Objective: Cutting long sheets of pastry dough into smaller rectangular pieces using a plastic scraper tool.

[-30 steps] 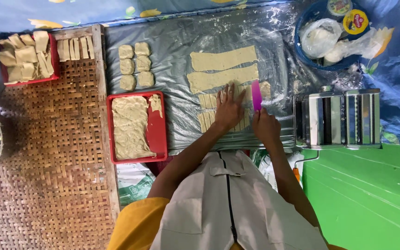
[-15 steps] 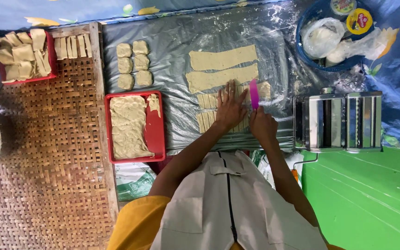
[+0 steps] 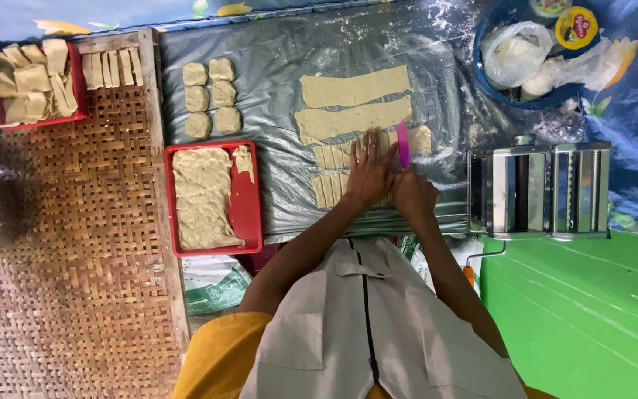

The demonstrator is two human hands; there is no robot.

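My left hand (image 3: pixel 369 171) lies flat, fingers spread, pressing on a rolled strip of beige dough that is cut into narrow pieces (image 3: pixel 331 157). My right hand (image 3: pixel 412 193) grips a pink flat cutter (image 3: pixel 403 143), its blade standing on the right part of the same strip. Two uncut dough strips (image 3: pixel 354 89) lie just beyond on the floured plastic sheet (image 3: pixel 275 103). More cut pieces (image 3: pixel 328 190) sit in a nearer row by my left wrist.
Several dough balls (image 3: pixel 210 98) and a red tray of dough (image 3: pixel 204 196) lie left. A second red tray of cut pieces (image 3: pixel 31 81) rests on the woven mat (image 3: pixel 68 281). A metal pasta roller (image 3: pixel 537 190) stands right, below a blue basin with bags (image 3: pixel 533 55).
The pink cutter has shifted slightly along the dough strip. My left hand stays pressed on the dough.
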